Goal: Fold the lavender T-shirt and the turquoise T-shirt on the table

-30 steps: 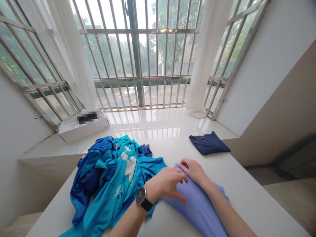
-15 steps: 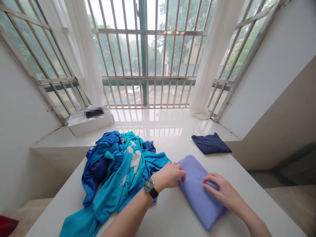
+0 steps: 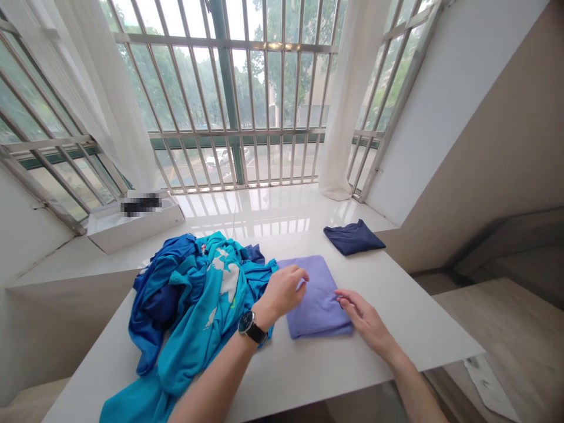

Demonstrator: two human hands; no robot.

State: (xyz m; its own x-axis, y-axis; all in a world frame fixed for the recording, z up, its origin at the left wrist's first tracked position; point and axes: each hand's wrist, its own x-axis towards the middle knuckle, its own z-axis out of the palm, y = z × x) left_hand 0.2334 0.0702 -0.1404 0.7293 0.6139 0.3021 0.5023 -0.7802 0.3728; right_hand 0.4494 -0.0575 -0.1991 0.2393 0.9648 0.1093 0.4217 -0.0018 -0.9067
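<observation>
Two bare hands are working at a folded lavender garment (image 3: 317,299) lying flat on the white surface (image 3: 388,346). Left hand (image 3: 282,289), wearing a black wristwatch (image 3: 252,327), is curling over the garment's upper left part, grip unclear. Right hand (image 3: 363,320) is lying open, fingertips (image 3: 338,295) touching its right edge. One heap of blue and turquoise clothing (image 3: 198,294) is sitting just left; one navy garment (image 3: 353,237) is lying farther back.

The left forearm (image 3: 211,385) was bare, with a watch (image 3: 252,327) at the wrist above the left hand (image 3: 282,292); its strap was black; its round dial was dark, in a silver case; the right forearm (image 3: 414,390) was bare too; so was the right hand (image 3: 365,320).
</observation>
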